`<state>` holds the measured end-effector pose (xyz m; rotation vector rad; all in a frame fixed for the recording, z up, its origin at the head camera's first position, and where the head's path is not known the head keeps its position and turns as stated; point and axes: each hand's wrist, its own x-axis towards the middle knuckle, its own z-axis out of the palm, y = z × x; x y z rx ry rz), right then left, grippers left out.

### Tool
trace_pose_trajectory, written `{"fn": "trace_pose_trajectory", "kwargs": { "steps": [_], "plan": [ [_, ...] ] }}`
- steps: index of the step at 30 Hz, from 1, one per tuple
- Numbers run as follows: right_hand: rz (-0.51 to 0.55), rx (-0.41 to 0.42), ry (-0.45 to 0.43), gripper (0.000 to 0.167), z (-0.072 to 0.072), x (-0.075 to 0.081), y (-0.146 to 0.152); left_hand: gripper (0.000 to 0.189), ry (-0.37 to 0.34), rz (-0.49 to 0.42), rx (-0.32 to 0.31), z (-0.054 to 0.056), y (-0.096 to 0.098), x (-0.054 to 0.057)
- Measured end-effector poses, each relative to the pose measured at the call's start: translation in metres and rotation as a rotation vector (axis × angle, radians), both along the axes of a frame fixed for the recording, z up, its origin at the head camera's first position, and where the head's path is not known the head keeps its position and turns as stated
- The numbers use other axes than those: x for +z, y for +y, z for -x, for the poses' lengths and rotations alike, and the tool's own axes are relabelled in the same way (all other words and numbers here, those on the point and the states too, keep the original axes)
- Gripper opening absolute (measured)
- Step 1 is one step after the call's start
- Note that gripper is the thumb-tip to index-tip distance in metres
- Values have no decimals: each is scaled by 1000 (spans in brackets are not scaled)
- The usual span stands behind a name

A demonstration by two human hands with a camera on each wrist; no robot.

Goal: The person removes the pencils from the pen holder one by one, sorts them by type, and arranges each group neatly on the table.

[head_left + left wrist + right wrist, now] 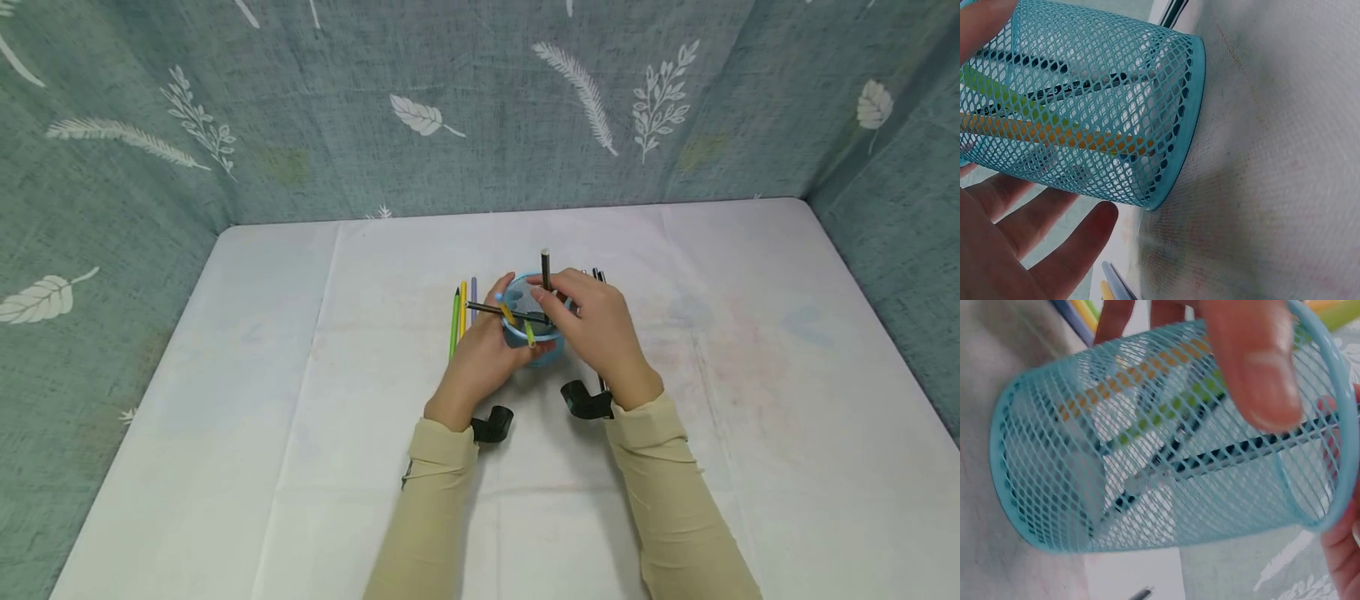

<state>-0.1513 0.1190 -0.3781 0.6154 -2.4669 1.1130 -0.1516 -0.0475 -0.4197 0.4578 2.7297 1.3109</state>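
Beige sleeves (430,521) are pointing at the blue mesh pencil cup (1094,103) between my hands. Colored pencils (462,312) are lying left of it; my left hand (482,357) is gripping its side; my right hand (598,322) is pinching a black pencil (545,267) at its mouth.

Light blue is given to the pencil cup (1229,509), whose wall is patterned with open diamond mesh. Within it, an orange-yellow pencil (507,313), a lime-green pencil (529,333) and a black pencil (483,308) are shown; the upright pencil (545,268) is coloured black with a pale end. Outside, a green pencil (454,321), a yellow pencil (462,304) and a violet-blue pencil (474,292) are seen. The sleeves (438,475) are coloured beige. The tablecloth (187,417) is coloured white, tinged with pink and blue; the grey-green backdrop fabric (480,175) is printed with white leaves and fern sprigs
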Motion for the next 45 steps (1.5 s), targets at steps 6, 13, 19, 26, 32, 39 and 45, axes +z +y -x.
{"fn": "trace_pose_trajectory", "kwargs": {
  "steps": [6, 13, 19, 26, 32, 39, 45],
  "plan": [
    [108, 12, 59, 27, 1, 3, 8, 100, -11, 13, 25, -1, 1, 2],
    [212, 3, 100, 30, 2, 6, 16, 100, -21, 16, 29, -1, 3, 2],
    [323, -22, 31, 34, 0, 11, 22, 100, -34, 10, 47, -1, 4, 2],
    [650, -26, 9, 34, -16, 36, 21, 99, -27, 23, 47, -1, 4, 0],
    [813, -107, 73, 31, -12, 35, 35, 99, -27, 22, 59, -2, 4, 1],
    [845, -183, 69, 29, -11, 32, 48, 98, -24, 30, 46, -2, 4, 1],
    [675, -313, -21, 29, -9, 27, 57, 98, -15, 34, 45, -2, 3, 1]
  ]
}}
